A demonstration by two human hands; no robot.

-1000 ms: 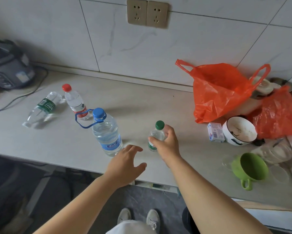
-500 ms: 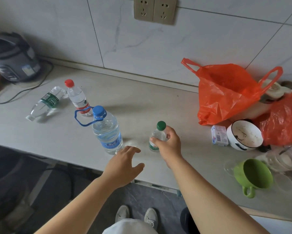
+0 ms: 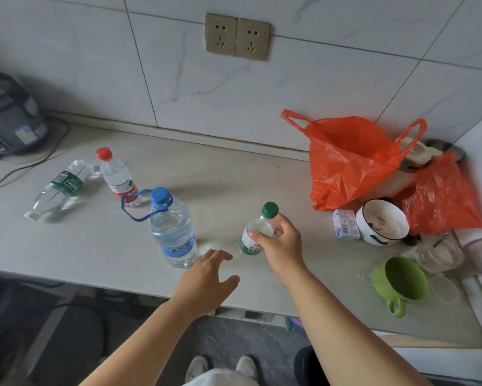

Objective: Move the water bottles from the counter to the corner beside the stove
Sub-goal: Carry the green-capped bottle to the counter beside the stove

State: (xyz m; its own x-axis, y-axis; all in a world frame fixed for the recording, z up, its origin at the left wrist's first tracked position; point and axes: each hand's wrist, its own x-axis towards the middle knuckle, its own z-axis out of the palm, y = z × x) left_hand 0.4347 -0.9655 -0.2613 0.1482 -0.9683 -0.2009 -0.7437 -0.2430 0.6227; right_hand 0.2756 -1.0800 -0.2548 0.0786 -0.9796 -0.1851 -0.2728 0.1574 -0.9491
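**Four water bottles on a kitchen desk, one in the grip of a hand**

One person, seen from above, reaches both hands over a pale desk. The right hand curls its fingers and thumb round a small green-capped bottle near the front middle of the desk. The bottle leans, its cap tipped up and to the right, and whether its base touches the surface cannot be told. The left hand holds nothing. Its fingers are loosely spread, palm down, over the front edge, just beside the foot of a large blue-capped bottle that stands upright with a blue carry loop at its neck. Farther back on the left stands a red-capped bottle, and next to it a clear bottle with a green label lies on its side.

At the right end, an orange plastic bag slumps against the tiled wall, with a second orange bag beside it. In front of them sit a small carton, a white bowl and a green mug. A dark rice cooker occupies the far left corner.
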